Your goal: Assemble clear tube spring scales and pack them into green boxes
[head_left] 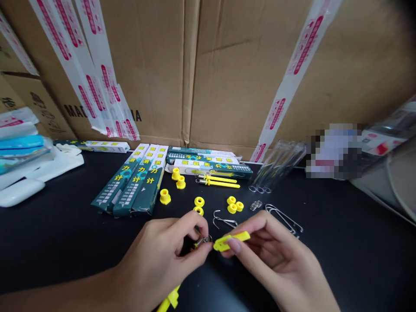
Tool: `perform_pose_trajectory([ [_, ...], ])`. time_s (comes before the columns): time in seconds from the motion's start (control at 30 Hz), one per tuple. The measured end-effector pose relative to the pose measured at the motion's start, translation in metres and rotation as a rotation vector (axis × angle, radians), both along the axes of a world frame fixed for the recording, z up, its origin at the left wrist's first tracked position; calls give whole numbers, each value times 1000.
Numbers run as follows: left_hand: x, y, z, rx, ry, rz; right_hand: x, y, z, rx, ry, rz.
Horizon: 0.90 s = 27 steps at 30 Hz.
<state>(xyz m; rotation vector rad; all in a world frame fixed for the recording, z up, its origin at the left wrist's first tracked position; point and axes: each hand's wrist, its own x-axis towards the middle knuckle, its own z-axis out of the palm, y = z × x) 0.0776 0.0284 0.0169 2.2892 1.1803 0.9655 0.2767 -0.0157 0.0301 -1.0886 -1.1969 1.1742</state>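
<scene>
**Left grip (pixel 167 242) closed on a small silver metal fitting, right grip (pixel 276 258) on a short, flat yellow plastic piece**

Thumb and fingers of the left grip pinch the small silver metal fitting (pixel 205 239), which shows a thin wire loop at its tip; the rest is mostly hidden by the hand. The right grip clasps the short, flat yellow plastic piece (pixel 222 245) between thumb and fingers, its rounded near end just beside the loop. Whether the two touch cannot be told. Below the left wrist, part of a long yellow plastic strip (pixel 169 300) shows above the matte black tabletop (pixel 344 260).

Just beyond the hands lie bent silver wire hooks (pixel 226 222) and two round yellow plastic rings (pixel 199 206), one partly behind the left fingers. Farther right are three small yellow plastic collars (pixel 232 209), a little cluster of silver metal coils (pixel 256 206) and long silver wire frames (pixel 286 215) near the right hand.

Behind these stand three yellow flanged plastic caps (pixel 165 198), two of them close together, with two slim yellow plastic rods (pixel 224 184) to their right, metal at their left ends. Clear plastic tubes (pixel 277 169) lie side by side farther right. Three long green-and-white cardboard boxes (pixel 131 186) rest side by side on the left, and more similar boxes (pixel 212 166) lie crosswise against a large brown cardboard carton (pixel 227 86).
</scene>
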Motion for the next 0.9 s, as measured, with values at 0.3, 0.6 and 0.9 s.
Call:
perform_pose_trajectory([
  [0.3,2,-5,5,45,5,-49,-7,-2,0,117,-110,-67],
  [0.6,2,-5,5,34,14,-41,-5,-4,-2,228,-218,-91],
  [0.9,1,-6,4,40,31,-48,-9,-5,0,230,-232,-123],
])
